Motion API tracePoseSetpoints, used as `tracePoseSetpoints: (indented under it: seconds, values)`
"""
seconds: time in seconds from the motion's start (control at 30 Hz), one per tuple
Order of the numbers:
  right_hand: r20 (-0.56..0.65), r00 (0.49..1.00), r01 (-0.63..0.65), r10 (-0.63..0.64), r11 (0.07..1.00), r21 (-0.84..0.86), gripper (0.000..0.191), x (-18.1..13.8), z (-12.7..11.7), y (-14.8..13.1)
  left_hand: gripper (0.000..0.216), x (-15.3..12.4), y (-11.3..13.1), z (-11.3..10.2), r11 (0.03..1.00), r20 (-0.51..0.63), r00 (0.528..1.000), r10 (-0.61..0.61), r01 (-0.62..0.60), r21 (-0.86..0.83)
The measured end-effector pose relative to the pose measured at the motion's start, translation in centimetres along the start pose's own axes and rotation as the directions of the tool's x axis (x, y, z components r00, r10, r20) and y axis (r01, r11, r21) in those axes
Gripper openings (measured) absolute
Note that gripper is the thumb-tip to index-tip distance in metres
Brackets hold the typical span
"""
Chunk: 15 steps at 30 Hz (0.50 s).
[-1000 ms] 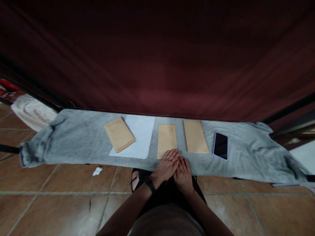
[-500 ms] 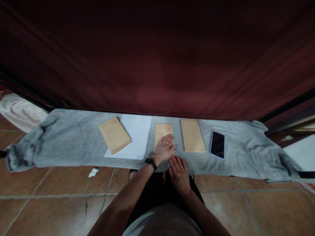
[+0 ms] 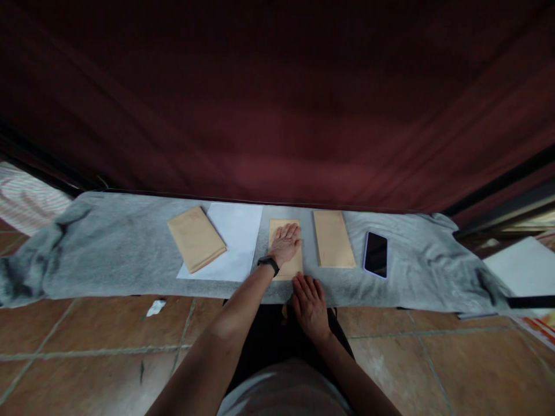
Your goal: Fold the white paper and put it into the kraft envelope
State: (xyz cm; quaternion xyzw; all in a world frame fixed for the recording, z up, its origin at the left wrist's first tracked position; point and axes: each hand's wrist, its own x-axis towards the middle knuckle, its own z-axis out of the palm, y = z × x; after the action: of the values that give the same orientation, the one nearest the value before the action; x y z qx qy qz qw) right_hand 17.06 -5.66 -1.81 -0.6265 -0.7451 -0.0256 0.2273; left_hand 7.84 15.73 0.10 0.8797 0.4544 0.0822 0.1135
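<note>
A brown paper envelope (image 3: 287,270) lies in front of me on the grey cloth. My left hand (image 3: 285,242), with a black band at the wrist, rests flat across its upper half, fingers stretched out. At the envelope's lower right corner is my right hand (image 3: 311,309), palm down, its fingers extended and the tips at or just beside the paper's edge. To the right lies a neat stack of similar envelopes (image 3: 333,238). On the left another pile of envelopes (image 3: 196,238) sits at an angle, partly over white paper sheets (image 3: 240,237).
A phone with a pale purple edge (image 3: 376,255) lies right of the envelopes. The grey cloth (image 3: 117,248) covers a long, narrow surface against a dark red panel (image 3: 277,127). A crumpled white scrap (image 3: 156,307) is on the tiled floor (image 3: 99,329).
My left hand has slid up the envelope, away from me, baring its lower part. My right hand stays by the lower right corner. The whole view has shifted slightly.
</note>
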Motion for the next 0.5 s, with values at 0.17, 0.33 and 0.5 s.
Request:
tracePoseSetpoints:
  seconds: [0.17,0.33,0.5]
  values:
    - [0.004,1.0,-0.005,0.004,1.0,0.009,0.048,0.0,-0.1,0.1,0.057,-2.4,0.3,0.4,1.0,0.011,1.0,0.029,-0.029,-0.004]
    - [-0.016,1.0,-0.004,0.004,1.0,0.019,0.049,0.0,-0.1,0.0,0.056,-7.8,0.7,0.8,0.994,-0.002,0.994,0.111,-0.111,0.017]
    - [-0.018,1.0,-0.01,0.011,1.0,0.021,0.045,0.0,0.2,-0.1,0.052,-13.7,1.7,0.2,0.984,-0.045,0.983,0.176,-0.174,0.039]
